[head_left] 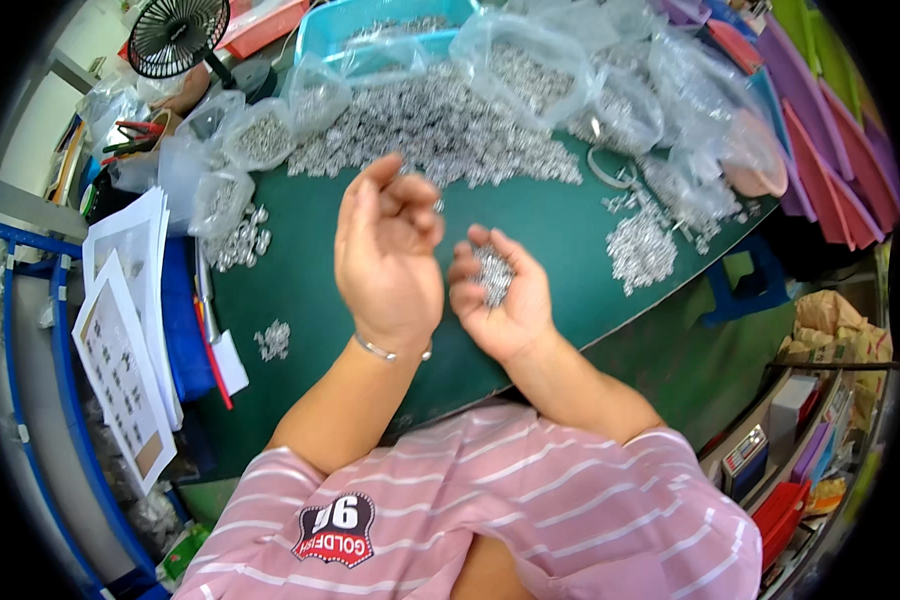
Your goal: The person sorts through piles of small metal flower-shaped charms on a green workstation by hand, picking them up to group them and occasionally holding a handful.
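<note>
My left hand (388, 262) is raised over the green table with its fingers curled and slightly blurred. A small silver metal piece (438, 206) shows at its fingertips. Close beside it, my right hand (510, 305) is turned palm up, fingers bent round a handful of small silver metal pieces (493, 276). Beyond both hands spreads a wide heap of similar silver pieces (430, 130). The exact shape of the pieces is too small to make out.
Clear plastic bags of metal parts (525, 75) and a blue basket (315, 40) line the far side. Smaller piles lie right (642, 248) and left (273, 340). Paper sheets (120, 350) and a black fan (178, 38) are at left; coloured plastic bins (810, 130) stand far right.
</note>
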`<state>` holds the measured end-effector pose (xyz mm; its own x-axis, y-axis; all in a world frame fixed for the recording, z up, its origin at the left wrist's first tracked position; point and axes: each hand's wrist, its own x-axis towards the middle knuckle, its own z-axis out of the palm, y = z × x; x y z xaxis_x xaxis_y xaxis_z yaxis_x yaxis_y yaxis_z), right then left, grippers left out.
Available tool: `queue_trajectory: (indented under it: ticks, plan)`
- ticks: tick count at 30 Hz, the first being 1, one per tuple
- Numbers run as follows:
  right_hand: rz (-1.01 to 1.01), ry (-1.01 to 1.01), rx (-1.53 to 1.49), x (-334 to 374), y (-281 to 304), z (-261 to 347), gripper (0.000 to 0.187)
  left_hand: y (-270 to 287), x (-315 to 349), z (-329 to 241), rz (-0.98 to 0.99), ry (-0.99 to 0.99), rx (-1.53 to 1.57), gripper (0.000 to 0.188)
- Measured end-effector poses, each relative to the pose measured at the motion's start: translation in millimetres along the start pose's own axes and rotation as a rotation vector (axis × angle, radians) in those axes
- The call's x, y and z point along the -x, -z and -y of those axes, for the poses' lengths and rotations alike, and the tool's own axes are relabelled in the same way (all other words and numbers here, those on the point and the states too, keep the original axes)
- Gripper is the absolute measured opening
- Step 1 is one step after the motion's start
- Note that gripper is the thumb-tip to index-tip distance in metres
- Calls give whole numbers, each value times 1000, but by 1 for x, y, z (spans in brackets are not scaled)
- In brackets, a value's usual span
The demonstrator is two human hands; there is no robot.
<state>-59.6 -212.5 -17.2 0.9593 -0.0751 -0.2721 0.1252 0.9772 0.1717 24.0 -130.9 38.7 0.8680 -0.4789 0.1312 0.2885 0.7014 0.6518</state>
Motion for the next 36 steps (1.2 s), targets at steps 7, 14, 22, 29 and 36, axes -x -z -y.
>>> queue_trajectory:
  ticks: [7, 14, 22, 29, 36]
  plan:
    - [-93, 157, 271, -20, -66, 63, 18, 4, -11, -7, -192, 47, 44, 21]
    - [-505, 668, 1228, -133, -137, 179, 26, -1, -14, -24, -74, -13, 89, 21]
    - [205, 224, 2632, -43, -93, 71, 13, 20, -27, -45, -130, -162, 91, 25]
    - [373, 294, 2872, -13, -49, 46, 12, 18, -30, -42, -178, -124, 108, 24]
    - [413, 160, 2834, -21, -54, 56, 16, 21, -29, -47, -138, -136, 142, 24]
